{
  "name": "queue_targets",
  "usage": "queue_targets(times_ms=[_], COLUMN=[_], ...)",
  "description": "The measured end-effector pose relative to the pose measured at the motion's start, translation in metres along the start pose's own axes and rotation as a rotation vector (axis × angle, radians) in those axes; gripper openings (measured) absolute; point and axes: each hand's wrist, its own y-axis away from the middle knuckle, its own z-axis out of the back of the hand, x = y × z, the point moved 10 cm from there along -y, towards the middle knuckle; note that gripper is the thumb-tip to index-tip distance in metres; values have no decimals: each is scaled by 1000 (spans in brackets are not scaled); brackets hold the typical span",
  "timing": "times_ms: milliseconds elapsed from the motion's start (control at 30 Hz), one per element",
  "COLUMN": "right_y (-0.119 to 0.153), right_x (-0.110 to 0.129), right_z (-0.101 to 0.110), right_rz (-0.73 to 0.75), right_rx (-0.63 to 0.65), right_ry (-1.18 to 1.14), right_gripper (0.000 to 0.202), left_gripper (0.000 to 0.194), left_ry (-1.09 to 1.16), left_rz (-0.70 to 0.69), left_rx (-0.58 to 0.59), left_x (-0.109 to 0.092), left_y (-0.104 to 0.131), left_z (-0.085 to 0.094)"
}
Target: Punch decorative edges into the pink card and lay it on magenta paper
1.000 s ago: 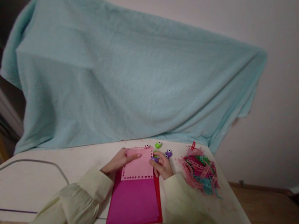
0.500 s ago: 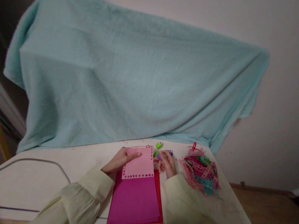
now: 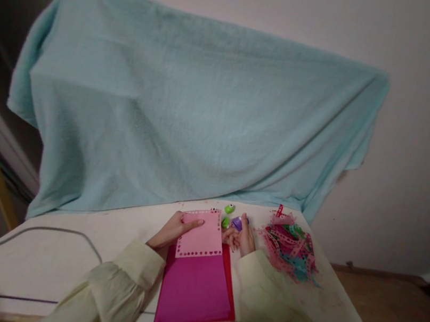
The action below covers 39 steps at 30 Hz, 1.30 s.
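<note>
My left hand (image 3: 176,230) pinches the left side of a pink sheet of paper (image 3: 197,239), thumb on top. Rows of small dark shapes run along the sheet's edges. Under it lie magenta and red sheets (image 3: 195,292). Just right of the paper, my right hand (image 3: 242,235) has its fingers curled beneath a purple paper punch (image 3: 238,222), with the thumb raised at its right end. Part of the punch is hidden by the thumb. Beyond are two small green pieces, a green punch with an eye (image 3: 229,208) and another green one (image 3: 225,222).
Right of my hand lies a heap of colourful punched paper strips (image 3: 293,248). A grey cable (image 3: 55,230) curves over the left of the white table (image 3: 127,234). A light blue towel (image 3: 207,106) hangs behind the table.
My right thumb has lifted off the purple punch and swung right, so more of the punch shows. My left hand and the pink paper have stayed in place.
</note>
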Motion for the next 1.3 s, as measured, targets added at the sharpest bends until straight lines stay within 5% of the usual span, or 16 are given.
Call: queue_targets(times_ms=[467, 1300], right_y=[6, 10], right_x=[13, 16], right_z=[-8, -22], right_rz=[95, 103], right_rx=[-7, 73], right_ry=[74, 144], right_gripper=[33, 34], left_gripper=[42, 48], left_ry=[72, 125], left_rz=[1, 18], left_rx=[-10, -8], left_x=[-7, -13], left_y=[5, 6], left_z=[-3, -5])
